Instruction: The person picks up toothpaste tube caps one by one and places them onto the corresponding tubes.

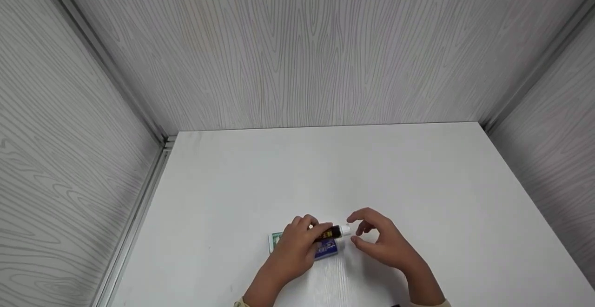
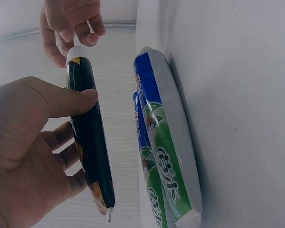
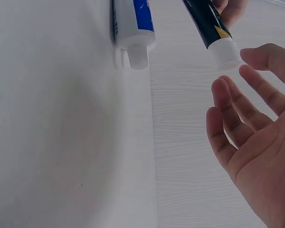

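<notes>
My left hand (image 1: 295, 246) holds a dark toothpaste tube (image 2: 88, 128) with gold markings and a white cap (image 3: 224, 53), thumb on one face and fingers behind it. The tube is raised above the table, its cap pointing toward my right hand (image 1: 383, 243). That hand has loosely bent, spread fingers and holds nothing; its fingertips are right by the cap. Below the dark tube lie two blue, green and white toothpaste tubes, a nearer one (image 2: 168, 142) and another (image 2: 151, 183) side by side. In the head view my left hand partly covers them.
The white table (image 1: 223, 181) carries the tubes close to its front edge. Grey wood-grain panels stand at the back (image 1: 297, 51), on the left (image 1: 60, 158) and on the right (image 1: 553, 158).
</notes>
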`<action>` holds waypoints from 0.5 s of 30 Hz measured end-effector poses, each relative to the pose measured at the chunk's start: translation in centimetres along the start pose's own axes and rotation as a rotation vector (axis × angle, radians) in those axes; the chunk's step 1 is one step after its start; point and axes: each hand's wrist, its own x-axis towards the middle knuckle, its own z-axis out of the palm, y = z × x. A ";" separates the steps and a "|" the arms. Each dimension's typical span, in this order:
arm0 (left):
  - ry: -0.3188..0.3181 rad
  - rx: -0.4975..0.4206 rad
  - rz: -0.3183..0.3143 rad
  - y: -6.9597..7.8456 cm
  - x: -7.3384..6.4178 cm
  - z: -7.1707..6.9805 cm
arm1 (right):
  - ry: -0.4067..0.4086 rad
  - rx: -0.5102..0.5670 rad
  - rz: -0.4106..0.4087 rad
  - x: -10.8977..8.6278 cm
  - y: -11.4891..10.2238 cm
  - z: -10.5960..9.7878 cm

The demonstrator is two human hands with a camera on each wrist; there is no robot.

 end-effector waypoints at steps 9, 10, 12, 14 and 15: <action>0.007 -0.018 0.014 -0.1 -0.2 0.1 | -0.010 0.012 -0.016 0.0 0.1 0.2; 0.007 -0.021 0.014 -0.1 -0.2 0.1 | -0.011 0.009 -0.013 0.0 0.1 0.2; 0.007 -0.024 0.012 0.0 -0.2 0.1 | -0.013 0.003 -0.007 0.0 0.2 0.2; 0.009 -0.021 0.014 0.0 -0.3 0.1 | -0.017 0.002 0.003 0.0 0.3 0.2; 0.009 -0.020 0.012 0.0 -0.3 0.1 | -0.020 0.003 0.008 0.0 0.3 0.2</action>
